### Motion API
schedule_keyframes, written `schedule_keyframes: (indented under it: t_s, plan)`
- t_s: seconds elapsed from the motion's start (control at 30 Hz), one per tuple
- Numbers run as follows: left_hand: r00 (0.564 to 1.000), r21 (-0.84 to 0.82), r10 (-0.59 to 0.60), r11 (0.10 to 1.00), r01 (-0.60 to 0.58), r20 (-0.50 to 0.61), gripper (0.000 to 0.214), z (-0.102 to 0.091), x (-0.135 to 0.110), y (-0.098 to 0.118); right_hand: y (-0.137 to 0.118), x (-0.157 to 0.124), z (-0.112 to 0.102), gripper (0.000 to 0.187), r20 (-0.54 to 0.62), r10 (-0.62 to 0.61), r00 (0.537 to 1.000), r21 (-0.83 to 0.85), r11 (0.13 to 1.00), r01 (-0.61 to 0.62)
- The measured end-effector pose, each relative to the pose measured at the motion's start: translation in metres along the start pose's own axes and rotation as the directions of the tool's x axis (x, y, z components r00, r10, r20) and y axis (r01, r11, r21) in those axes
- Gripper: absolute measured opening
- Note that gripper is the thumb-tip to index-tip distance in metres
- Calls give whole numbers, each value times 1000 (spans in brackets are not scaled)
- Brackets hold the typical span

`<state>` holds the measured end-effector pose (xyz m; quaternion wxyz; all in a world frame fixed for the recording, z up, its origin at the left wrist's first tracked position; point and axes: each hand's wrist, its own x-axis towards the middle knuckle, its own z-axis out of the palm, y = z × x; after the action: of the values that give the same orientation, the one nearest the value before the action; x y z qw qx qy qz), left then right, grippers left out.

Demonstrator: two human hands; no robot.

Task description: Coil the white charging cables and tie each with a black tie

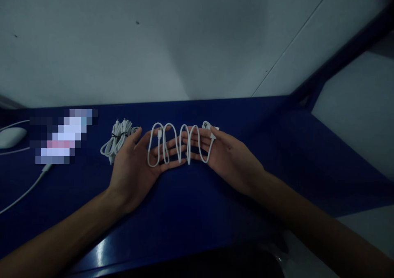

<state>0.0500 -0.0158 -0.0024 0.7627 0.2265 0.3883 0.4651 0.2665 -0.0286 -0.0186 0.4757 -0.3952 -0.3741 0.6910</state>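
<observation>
Person's bare left hand (137,163): palm up, fingers extended, unclenched | bare right hand (229,155): mirrored, fingers likewise outstretched | thin white looped cable (188,157) lies across both, over glossy dark-blue tabletop (184,208)

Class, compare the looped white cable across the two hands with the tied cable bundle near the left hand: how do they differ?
The looped cable spreads in open, separate loops; the tied bundle is gathered compactly.
The looped cable shows no tie; the tied bundle has dark ties around it.
The looped cable rests across both hands' fingers; the tied bundle lies on the blue table.
Both are white.
</observation>
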Motion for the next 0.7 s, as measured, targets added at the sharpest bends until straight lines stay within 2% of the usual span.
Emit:
schedule_keyframes:
  t_s: [0.2, 0.33, 0.53, 0.6, 0.7]
  plan:
    - [1000, -27, -16, 1000, 16, -4, 42, 4, 0, 1, 2, 2, -4, 46, 49, -91, 995, -119, 988, 96]
    - [999, -53, -36, 998, 37, 7, 42, 4, -1, 1, 5, -1, -4, 39, 1, -144, 990, -180, 973, 141]
    - [996, -87, -68, 993, 74, 66, 41, -1, -1, 1, 3, -11, 1, 39, -105, -249, 963, -483, 859, 170]
    - [994, -88, -74, 993, 81, 77, 42, 0, -2, 2, 2, -11, 2, 40, -104, -212, 972, -464, 874, 141]
    - [994, -65, -89, 994, 93, 66, 42, 3, -3, 2, 1, -10, 4, 41, -39, -75, 996, -301, 952, 60]
